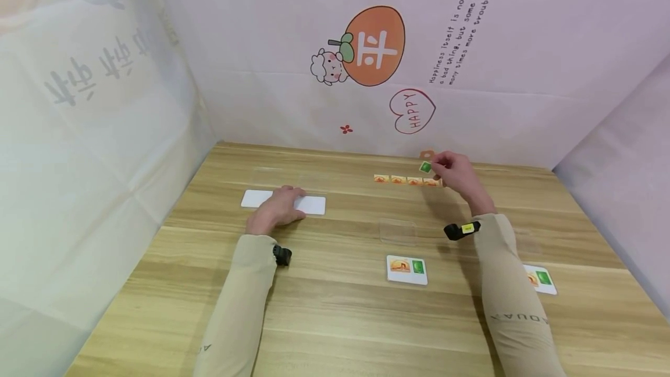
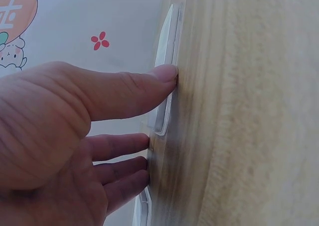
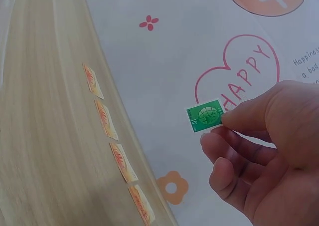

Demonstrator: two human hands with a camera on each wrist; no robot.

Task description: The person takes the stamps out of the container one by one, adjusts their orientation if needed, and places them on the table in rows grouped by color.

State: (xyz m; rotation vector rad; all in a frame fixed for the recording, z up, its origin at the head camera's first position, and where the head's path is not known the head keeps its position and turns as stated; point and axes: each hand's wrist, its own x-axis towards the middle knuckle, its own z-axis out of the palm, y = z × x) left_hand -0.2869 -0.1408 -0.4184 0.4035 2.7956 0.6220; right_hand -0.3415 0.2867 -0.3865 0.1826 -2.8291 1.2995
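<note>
My right hand [image 1: 456, 173] pinches a small green stamp [image 3: 204, 116] with a globe print between thumb and fingertips, raised near the back wall. Below it, several orange stamps [image 1: 398, 180] lie in a row on the wooden table. At the left, my left hand [image 1: 277, 207] reaches over two white cards [image 1: 310, 205] laid end to end. Its thumb presses the near long edge of the right-hand card, with the index finger across at the far edge. In the left wrist view, the other fingers [image 2: 119, 171] extend toward the table by the gap between the cards.
A white card with an orange and a green stamp [image 1: 406, 277] lies at front centre. Another such card [image 1: 546, 288] is partly hidden by my right sleeve. A clear sleeve [image 1: 398, 231] lies mid-table. A printed cloth wall [image 1: 293, 98] closes off the back.
</note>
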